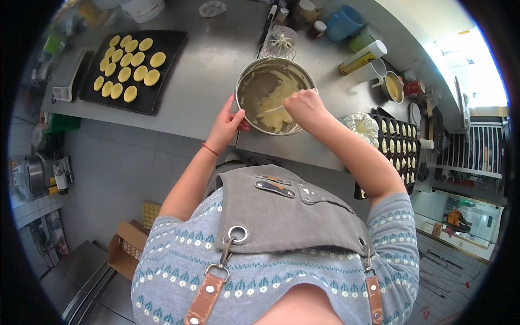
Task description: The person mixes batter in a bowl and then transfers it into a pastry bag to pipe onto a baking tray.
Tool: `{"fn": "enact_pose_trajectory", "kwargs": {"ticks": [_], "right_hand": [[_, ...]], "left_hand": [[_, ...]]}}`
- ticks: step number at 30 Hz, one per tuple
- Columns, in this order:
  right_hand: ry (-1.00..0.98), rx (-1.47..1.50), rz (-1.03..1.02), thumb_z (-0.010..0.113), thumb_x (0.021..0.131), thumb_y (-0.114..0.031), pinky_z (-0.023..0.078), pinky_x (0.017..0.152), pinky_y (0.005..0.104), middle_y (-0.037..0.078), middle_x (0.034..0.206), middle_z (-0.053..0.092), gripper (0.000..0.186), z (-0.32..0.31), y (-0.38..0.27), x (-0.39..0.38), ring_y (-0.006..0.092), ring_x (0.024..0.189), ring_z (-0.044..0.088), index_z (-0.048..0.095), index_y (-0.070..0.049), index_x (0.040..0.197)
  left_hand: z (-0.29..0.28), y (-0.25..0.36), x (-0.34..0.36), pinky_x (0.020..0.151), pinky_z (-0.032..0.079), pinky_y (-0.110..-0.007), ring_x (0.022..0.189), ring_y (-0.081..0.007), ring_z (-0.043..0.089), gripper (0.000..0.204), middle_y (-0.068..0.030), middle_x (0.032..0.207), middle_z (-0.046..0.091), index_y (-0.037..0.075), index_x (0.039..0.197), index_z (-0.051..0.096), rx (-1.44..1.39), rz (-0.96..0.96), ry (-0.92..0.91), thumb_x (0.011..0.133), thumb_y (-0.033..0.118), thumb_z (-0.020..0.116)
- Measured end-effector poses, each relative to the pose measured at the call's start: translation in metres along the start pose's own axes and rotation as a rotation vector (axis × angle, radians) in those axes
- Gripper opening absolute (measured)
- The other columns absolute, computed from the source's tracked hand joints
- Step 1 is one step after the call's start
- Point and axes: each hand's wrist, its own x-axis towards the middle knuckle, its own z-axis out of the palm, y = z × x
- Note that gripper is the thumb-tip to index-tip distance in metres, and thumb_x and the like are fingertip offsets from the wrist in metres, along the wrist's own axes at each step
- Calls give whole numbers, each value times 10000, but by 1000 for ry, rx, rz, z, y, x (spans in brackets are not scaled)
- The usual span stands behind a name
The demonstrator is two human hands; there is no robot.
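Observation:
A steel mixing bowl (250, 89) sits at the counter's front edge, with pale yellow batter (283, 89) smeared on its wall and pooled inside. My left hand (225, 123) grips the bowl's near left side, thumb by the rim and fingers against the outer wall. Over the bowl's right side, my right hand (304, 107) is closed round the handle of a pale spatula (271, 111). The spatula's end lies in the batter, and my fist hides most of its handle. Behind the bowl is a wire whisk (281, 45) coated in batter.
On the left, a black baking tray (142, 100) carries several round yellow tart shells. A dark moulded pan (403, 154) with filled cavities is at the right, beside a plastic-wrapped bowl (361, 127). A blue jug (345, 24), jars and a batter-filled pot (392, 88) line the back right.

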Motion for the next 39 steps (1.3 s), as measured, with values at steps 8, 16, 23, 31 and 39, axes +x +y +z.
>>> {"fn": "enact_pose_trajectory", "kwargs": {"ticks": [8,16,23,31,39], "right_hand": [[320,11,353,663,814,-119,510,609,331,21,721,603,165,-68,54,-153,192,724,659,682,-130,978],[386,165,862,717,857,-160,478,585,373,26,723,595,269,-64,80,-323,226,665,615,726,-206,1122],[104,125,809,586,878,-99,502,583,352,19,729,579,351,27,95,-359,201,665,621,712,-254,1168],[62,114,626,602,844,-87,517,599,328,38,760,607,316,68,99,-336,196,720,652,678,-153,1143],[-40,237,480,603,834,-116,554,680,390,87,815,684,92,98,158,-307,263,814,697,686,-85,859]], "left_hand": [[12,-9,0,725,555,-273,765,-95,633,559,-24,914,670,107,1539,326,86,62,152,1027,207,528],[17,-107,-55,707,525,-285,779,-133,615,198,-54,857,636,24,1075,555,469,-278,63,1028,212,517],[231,-116,12,899,477,-341,1037,-156,582,363,-45,1126,631,44,1202,570,222,-404,-263,1061,359,459],[301,-154,70,942,453,-374,947,-135,567,197,33,971,614,173,1059,585,-347,-559,-154,1057,328,463],[302,-163,75,825,495,-349,822,-150,584,177,2,885,596,148,943,526,-787,-502,-167,1057,256,444]]}}
